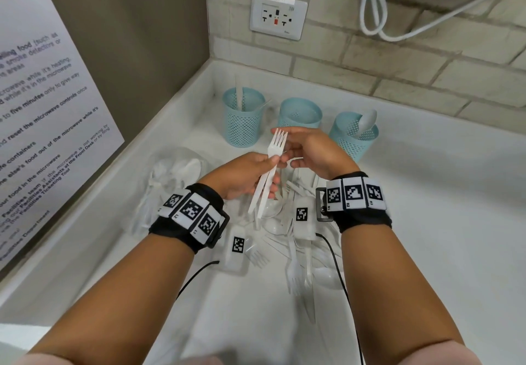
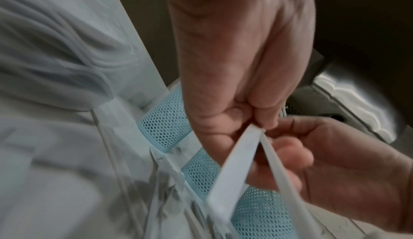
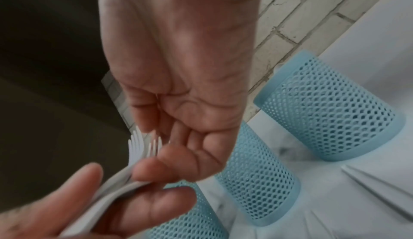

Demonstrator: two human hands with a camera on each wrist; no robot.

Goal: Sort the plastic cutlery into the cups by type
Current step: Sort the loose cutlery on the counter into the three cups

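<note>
Head view: forks (image 1: 273,162) near-upright, tines toward cups (image 1: 299,115).

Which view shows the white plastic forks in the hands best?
The head view: the white plastic forks show whole, tines to handle ends. The left wrist view shows only blurred handles; the right wrist view shows tines and bent handles.

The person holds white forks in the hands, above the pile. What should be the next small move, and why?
Probably carry the forks, pinched by the left hand with the right hand at the tines, to the middle cup. That cup looks empty, while the left cup seems to hold knives and the right cup a spoon.
</note>
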